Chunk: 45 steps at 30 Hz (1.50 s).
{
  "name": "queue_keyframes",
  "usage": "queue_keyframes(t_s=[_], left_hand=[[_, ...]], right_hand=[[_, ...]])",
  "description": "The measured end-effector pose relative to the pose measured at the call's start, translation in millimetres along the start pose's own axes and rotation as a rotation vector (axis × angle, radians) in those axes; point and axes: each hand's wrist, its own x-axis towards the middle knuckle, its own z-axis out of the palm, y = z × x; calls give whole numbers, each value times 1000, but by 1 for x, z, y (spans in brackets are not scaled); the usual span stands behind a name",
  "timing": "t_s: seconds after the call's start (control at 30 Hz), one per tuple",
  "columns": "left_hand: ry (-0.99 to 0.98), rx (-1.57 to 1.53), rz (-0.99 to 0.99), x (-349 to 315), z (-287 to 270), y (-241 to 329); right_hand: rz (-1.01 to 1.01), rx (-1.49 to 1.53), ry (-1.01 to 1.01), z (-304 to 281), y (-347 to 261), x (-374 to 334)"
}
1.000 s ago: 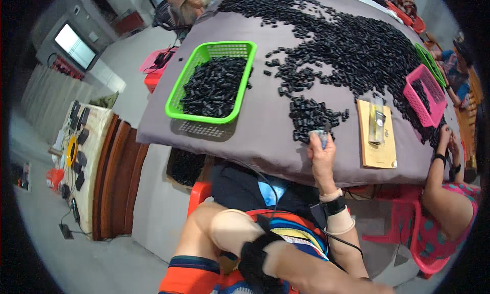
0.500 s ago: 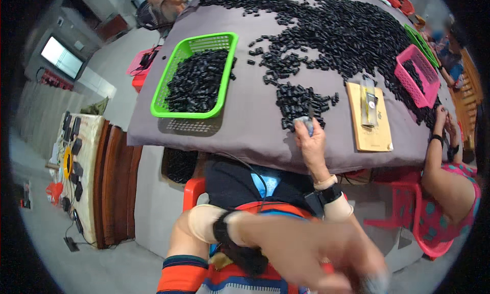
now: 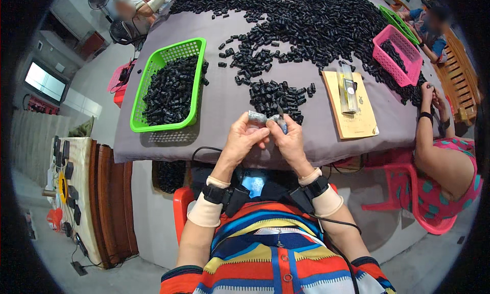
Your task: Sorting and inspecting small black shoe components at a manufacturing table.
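Note:
Both my hands meet over the table's near edge, close to a small heap of short black cylindrical plastic pieces [image 3: 275, 97]. My left hand [image 3: 241, 140] is closed, thumb against fingers, with a grey wrapping [image 3: 256, 117] over a fingertip; anything it pinches is too small to make out. My right hand [image 3: 290, 143] is closed around a thin, dark, blade-like tool [image 3: 279, 111] that points away from me, its handle hidden. Bluish-grey wrapping covers a fingertip there too. The fingertips of the two hands nearly touch.
A green basket [image 3: 137, 107] full of black pieces stands left. Right of my hands lies a tan pad [image 3: 360, 125] with a clear plastic case [image 3: 348, 97] on it. Beyond spreads a large pile of pieces [image 3: 316, 28]. A pink basket [image 3: 416, 72] and a co-worker's hands [image 3: 433, 97] are at the right.
My left hand has come up from in front of my body to the table edge, beside the right. My right hand has drawn back slightly from the small heap. The view has shifted.

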Motion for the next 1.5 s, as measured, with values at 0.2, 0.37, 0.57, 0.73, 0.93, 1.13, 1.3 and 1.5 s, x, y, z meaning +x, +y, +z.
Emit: queue_keyframes(t_s=[0.2, 0.37, 0.57, 0.73, 0.93, 1.13, 1.3, 1.5], left_hand=[[23, -290, -53, -1, -9, -5], [70, -468, -33, -7, -23, -16], [74, -500, -56, -8, -27, -19], [19, -527, -33, -9, -32, -23], [-16, -577, -27, -10, -37, -27], [67, -538, -36, -11, -31, -25], [-10, -596, -34, -12, -36, -27], [7, -600, -34, -12, -33, -27]], right_hand=[[5, -2, -33, 1, 3, 1], [12, 100, -95, 3, -7, 1], [-170, -345, -137, 3, -1, -5], [-356, -439, -155, 7, -8, -8], [-463, -616, -181, 9, -5, -10], [-487, -631, -149, 10, -2, -10], [-486, -635, -132, 12, -4, -11], [-491, -646, -135, 11, -3, -9]])
